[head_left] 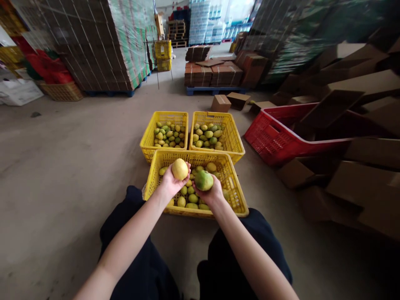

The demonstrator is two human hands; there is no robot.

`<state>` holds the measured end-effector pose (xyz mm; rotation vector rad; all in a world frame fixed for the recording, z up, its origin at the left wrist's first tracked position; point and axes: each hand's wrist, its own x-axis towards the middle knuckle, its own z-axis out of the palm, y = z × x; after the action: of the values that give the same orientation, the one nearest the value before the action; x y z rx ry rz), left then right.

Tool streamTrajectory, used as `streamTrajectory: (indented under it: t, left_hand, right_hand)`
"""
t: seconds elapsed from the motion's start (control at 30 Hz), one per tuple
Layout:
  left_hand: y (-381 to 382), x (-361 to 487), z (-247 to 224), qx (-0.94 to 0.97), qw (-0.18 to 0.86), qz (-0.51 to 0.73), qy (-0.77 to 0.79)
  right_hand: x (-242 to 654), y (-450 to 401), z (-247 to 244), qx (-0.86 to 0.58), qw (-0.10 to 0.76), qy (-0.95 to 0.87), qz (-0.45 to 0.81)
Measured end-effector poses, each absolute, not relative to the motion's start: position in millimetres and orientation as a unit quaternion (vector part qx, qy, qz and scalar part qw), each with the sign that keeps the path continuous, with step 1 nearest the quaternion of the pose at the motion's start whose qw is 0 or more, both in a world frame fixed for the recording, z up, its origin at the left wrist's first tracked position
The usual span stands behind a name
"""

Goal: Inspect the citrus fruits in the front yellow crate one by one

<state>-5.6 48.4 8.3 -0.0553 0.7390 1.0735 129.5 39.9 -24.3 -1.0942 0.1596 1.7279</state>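
A yellow mango (180,169) rests in my left hand (171,183), whose fingers curl around it from below. My right hand (215,193) holds a green mango (203,181) in the same way, a little lower and to the right. Both hands are above the near yellow crate (236,187), which has several green and yellow mangoes inside. My hands and forearms hide part of its contents. Behind it stand two more yellow crates side by side, the back left crate (146,135) and the back right crate (234,135), each with several mangoes.
At the right, a red crate (271,137) holds cardboard, with loose cardboard boxes (365,179) piled around it. Small boxes (221,103) lie beyond the crates. Flattened cardboard bundles (214,75) sit on a blue pallet. A tall wrapped stack (93,46) stands at the back left.
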Motion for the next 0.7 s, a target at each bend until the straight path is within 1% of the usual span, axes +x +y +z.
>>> streamTrajectory:
  t: [0.1,0.27,0.33,0.5,0.57,0.63,0.7]
  left_hand:
    - [49.1,-4.5,8.3,-0.018,0.777,0.514,0.363]
    - [48.7,-5.6,15.0,-0.048,0.741,0.542,0.394]
    - [48.9,-6.7,16.3,-0.061,0.741,0.542,0.392]
    - [50.9,-6.5,11.6,-0.084,0.75,0.527,0.391]
    - [51.3,-5.7,9.8,-0.082,0.75,0.533,0.383]
    - [51.4,-5.3,9.9,-0.08,0.74,0.548,0.381]
    - [51.5,-5.2,11.5,-0.073,0.724,0.564,0.39]
  right_hand:
    - [128.5,40.1,-27.1,-0.445,0.524,0.054,0.724]
    - [129.3,39.6,-22.6,-0.436,0.568,0.045,0.697]
    - [131.1,40.4,-23.6,-0.434,0.564,0.04,0.701]
    - [133.4,42.8,-29.9,-0.449,0.511,0.034,0.732]
    - [132.2,42.2,-27.8,-0.458,0.502,0.027,0.733]
    - [130.6,40.8,-22.7,-0.467,0.511,0.022,0.722]
    - [129.7,39.5,-16.9,-0.468,0.537,0.017,0.701]
